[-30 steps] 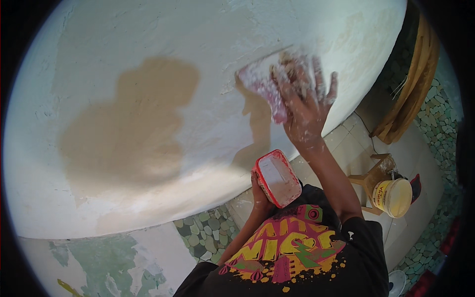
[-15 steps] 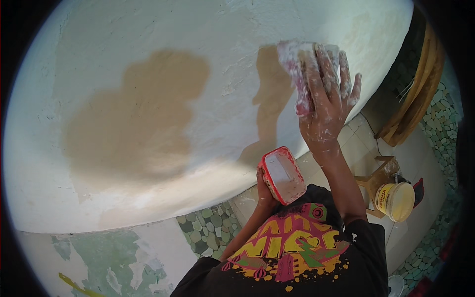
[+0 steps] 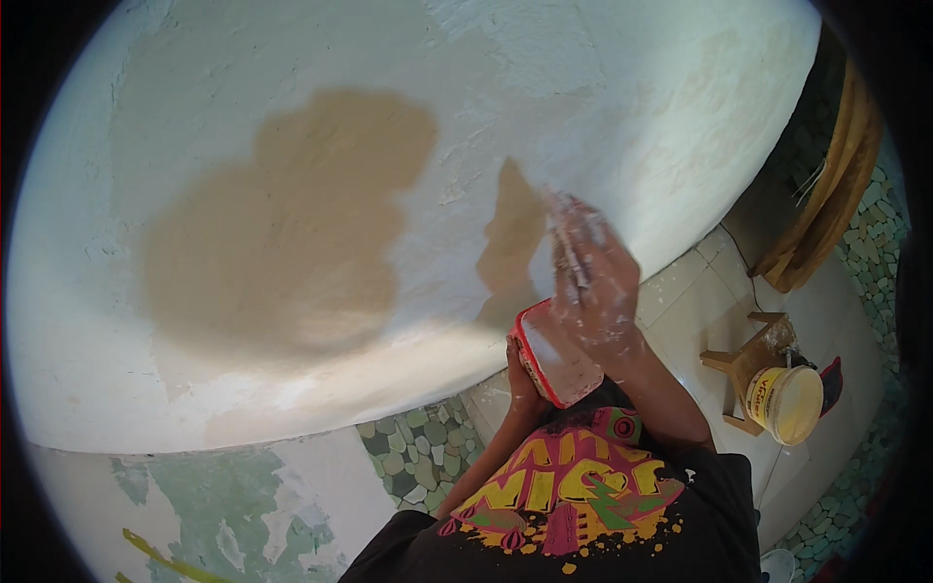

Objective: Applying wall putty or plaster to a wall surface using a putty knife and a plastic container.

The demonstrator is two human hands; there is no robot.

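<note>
My left hand (image 3: 526,387) grips a red-rimmed rectangular tub (image 3: 562,358) from its left side, tilted in front of my chest. Pale paste lies inside it. My right hand (image 3: 601,282), smeared with white and blurred by motion, is just above the tub's right edge and covers part of it. Its fingers are bent together around a pinkish, paste-smeared pad (image 3: 564,251); little of this shows, and I cannot tell whether it is sponge or cloth. Beyond both hands rises a curved white wall (image 3: 466,117) with rough plaster marks.
A small wooden stool (image 3: 746,361) stands on the pale tiles at the right, with a yellow-and-white bucket (image 3: 785,403) by it. Curved brown wood (image 3: 826,194) is behind them. Green pebble flooring (image 3: 423,452) and a patchy green-white surface (image 3: 219,505) appear lower left.
My right hand has come down and left from the wall to the tub, its fingers turning inward. The left hand and tub have stayed nearly in place.
</note>
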